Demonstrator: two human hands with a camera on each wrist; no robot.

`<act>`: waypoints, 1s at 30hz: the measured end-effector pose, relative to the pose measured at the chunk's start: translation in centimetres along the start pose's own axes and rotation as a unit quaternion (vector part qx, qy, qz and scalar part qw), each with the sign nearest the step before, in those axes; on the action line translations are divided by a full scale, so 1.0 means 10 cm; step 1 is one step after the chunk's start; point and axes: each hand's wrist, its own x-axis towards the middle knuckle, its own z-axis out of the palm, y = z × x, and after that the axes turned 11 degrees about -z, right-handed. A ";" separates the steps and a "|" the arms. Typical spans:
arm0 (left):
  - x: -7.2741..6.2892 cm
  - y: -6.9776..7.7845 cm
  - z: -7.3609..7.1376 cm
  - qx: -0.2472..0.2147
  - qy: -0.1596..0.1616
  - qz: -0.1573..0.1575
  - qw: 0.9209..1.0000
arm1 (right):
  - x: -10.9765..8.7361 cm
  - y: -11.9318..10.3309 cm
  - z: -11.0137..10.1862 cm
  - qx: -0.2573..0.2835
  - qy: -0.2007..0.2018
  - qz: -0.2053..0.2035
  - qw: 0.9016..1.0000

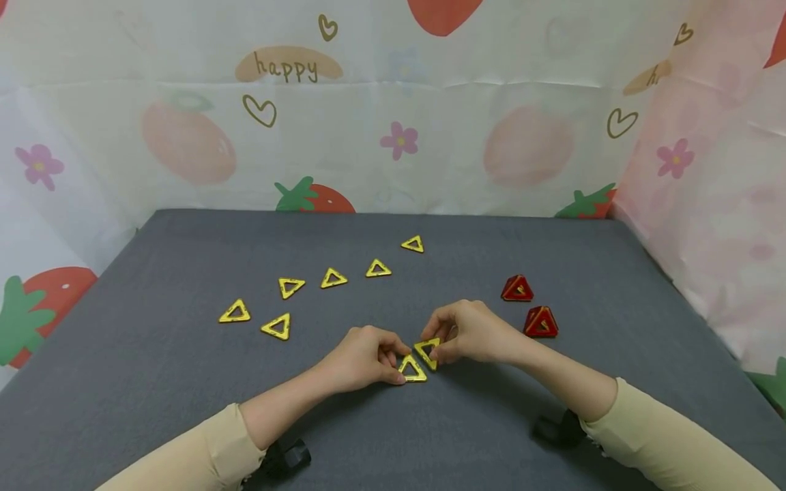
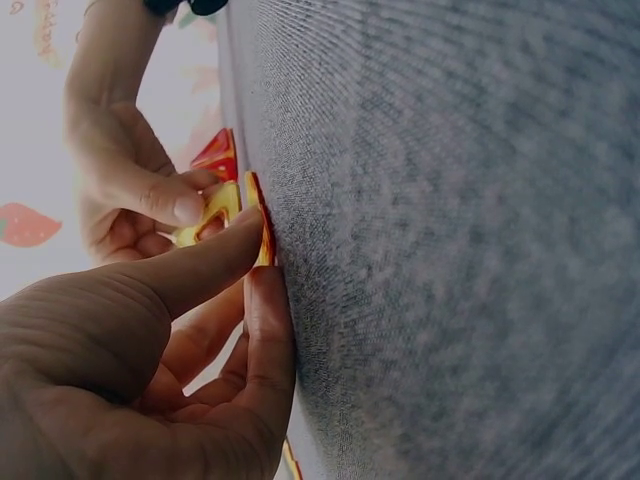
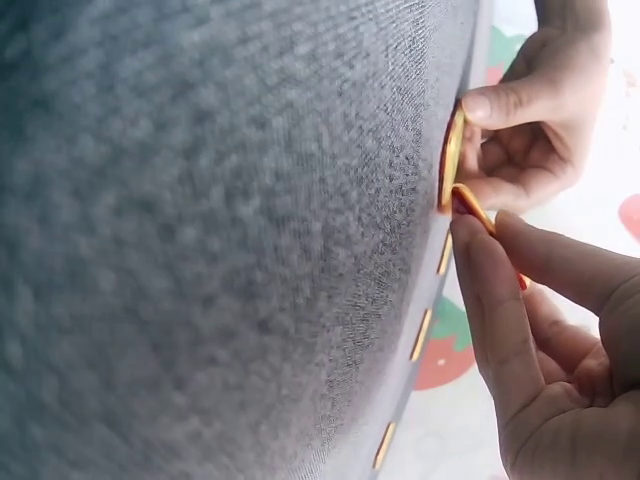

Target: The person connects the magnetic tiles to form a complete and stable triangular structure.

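My left hand (image 1: 364, 359) pinches a yellow triangular tile (image 1: 416, 379) with a hole in its middle, which lies on the dark grey table. Just to its right, my right hand (image 1: 475, 332) holds a second yellow triangular tile (image 1: 423, 354) between thumb and fingers. This one is tilted a little off the cloth in the right wrist view, its lower corner (image 3: 464, 194) close beside the left hand's tile (image 3: 453, 160). Whether the two tiles touch is hard to tell. Reddish edges show on both tiles in the wrist views.
Several more yellow triangular tiles (image 1: 276, 326) lie spread from the left to the back middle of the table (image 1: 153, 286). Beyond my right forearm stand two red pyramids (image 1: 517, 288). A printed curtain (image 1: 442, 88) hangs behind and along the sides.
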 end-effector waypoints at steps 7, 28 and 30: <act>0.00 0.00 0.00 -0.004 0.005 -0.005 1.000 | 0.00 0.00 0.05 -0.001 0.000 -0.006 1.000; 0.01 0.00 0.01 -0.020 0.006 -0.006 1.000 | 0.04 0.09 0.10 0.028 -0.032 -0.039 0.998; 0.00 0.01 0.00 -0.019 0.006 -0.004 1.000 | 0.05 0.10 0.11 0.031 -0.041 -0.042 0.998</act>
